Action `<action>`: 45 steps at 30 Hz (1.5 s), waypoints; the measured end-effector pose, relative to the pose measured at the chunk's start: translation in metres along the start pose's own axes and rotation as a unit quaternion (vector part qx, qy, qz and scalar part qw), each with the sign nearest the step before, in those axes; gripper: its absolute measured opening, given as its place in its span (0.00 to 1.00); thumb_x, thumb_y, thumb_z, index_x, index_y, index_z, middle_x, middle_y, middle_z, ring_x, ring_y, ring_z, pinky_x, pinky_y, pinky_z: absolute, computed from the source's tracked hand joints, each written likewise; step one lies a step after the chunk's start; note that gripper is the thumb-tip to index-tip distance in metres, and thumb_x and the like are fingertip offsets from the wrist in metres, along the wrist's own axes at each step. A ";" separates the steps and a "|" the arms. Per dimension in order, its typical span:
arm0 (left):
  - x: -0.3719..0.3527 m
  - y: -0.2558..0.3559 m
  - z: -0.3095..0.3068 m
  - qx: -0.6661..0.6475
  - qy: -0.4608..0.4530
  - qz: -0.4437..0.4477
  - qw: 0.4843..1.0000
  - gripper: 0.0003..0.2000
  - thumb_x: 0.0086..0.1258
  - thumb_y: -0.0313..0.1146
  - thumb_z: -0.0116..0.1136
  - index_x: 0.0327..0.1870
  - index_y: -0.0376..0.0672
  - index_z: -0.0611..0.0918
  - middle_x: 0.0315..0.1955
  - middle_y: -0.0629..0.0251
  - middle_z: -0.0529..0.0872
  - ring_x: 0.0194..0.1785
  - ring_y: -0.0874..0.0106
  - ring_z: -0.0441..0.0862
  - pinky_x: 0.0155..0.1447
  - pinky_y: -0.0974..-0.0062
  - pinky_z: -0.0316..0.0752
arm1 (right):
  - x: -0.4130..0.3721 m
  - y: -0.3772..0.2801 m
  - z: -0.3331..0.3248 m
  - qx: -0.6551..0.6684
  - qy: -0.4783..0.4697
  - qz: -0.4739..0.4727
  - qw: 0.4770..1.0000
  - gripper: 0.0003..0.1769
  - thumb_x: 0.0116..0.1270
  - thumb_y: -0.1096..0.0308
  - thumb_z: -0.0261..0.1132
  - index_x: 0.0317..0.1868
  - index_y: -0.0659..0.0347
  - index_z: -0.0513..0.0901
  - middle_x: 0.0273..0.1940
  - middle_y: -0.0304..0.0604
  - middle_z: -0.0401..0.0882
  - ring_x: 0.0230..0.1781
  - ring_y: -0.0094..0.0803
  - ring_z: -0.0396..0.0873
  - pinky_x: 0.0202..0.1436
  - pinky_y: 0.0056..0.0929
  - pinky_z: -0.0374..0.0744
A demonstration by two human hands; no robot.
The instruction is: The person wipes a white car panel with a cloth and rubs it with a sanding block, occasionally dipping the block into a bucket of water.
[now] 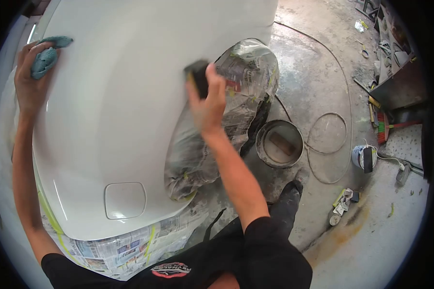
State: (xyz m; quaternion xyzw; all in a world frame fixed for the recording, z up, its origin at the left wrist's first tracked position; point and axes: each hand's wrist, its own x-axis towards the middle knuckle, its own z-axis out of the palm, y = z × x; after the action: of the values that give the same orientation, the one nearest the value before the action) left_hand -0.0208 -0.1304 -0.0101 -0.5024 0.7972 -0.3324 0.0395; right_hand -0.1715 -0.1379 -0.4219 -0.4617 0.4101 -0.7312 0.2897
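A crumpled teal cloth (44, 62) is gripped in my left hand (30, 89), at the far left edge of the pale car body panel (96, 106). My right hand (211, 108) is closed around a dark sanding block (197, 78), somewhat blurred by motion. The block is at the panel's surface, beside the wheel area, which is covered with newspaper and plastic (241, 77). Lower on the panel is a rounded-square fuel door (125, 200), shut. My fingers under the block are partly hidden.
A round bucket (261, 156) of murky water with a brown block (282, 143) in it stands right of the wheel. A hose (345, 72) loops over the floor. Newspaper masking (130, 248) hangs below the panel. A white tub (359, 156) and a broom (382, 127) stand at right.
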 end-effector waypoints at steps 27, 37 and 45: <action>0.005 0.014 -0.001 -0.014 0.022 0.003 1.000 0.14 0.67 0.23 0.71 0.53 0.40 0.87 0.51 0.60 0.86 0.56 0.63 0.85 0.60 0.70 0.78 | 0.030 0.031 0.000 0.009 0.021 0.101 0.995 0.37 0.69 0.57 0.73 0.73 0.65 0.70 0.62 0.64 0.78 0.63 0.59 0.78 0.67 0.51 0.77; 0.003 0.008 -0.001 -0.020 0.007 -0.010 1.000 0.14 0.68 0.22 0.70 0.55 0.38 0.86 0.54 0.57 0.85 0.59 0.61 0.84 0.65 0.69 0.75 | 0.040 0.027 0.002 -0.011 0.022 0.119 0.993 0.37 0.71 0.58 0.72 0.74 0.64 0.69 0.62 0.64 0.76 0.60 0.60 0.78 0.63 0.53 0.78; 0.005 0.010 0.001 -0.013 0.010 -0.009 1.000 0.14 0.68 0.22 0.69 0.54 0.38 0.86 0.53 0.57 0.86 0.60 0.61 0.84 0.63 0.69 0.77 | 0.118 0.087 0.003 -0.012 0.047 0.216 0.975 0.34 0.69 0.57 0.73 0.69 0.65 0.72 0.56 0.63 0.81 0.56 0.61 0.80 0.62 0.51 0.78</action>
State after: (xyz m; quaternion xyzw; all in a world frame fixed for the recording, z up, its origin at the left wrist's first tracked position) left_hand -0.0304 -0.1325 -0.0152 -0.5063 0.7974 -0.3276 0.0221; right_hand -0.2124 -0.2771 -0.4453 -0.3305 0.5226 -0.6672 0.4154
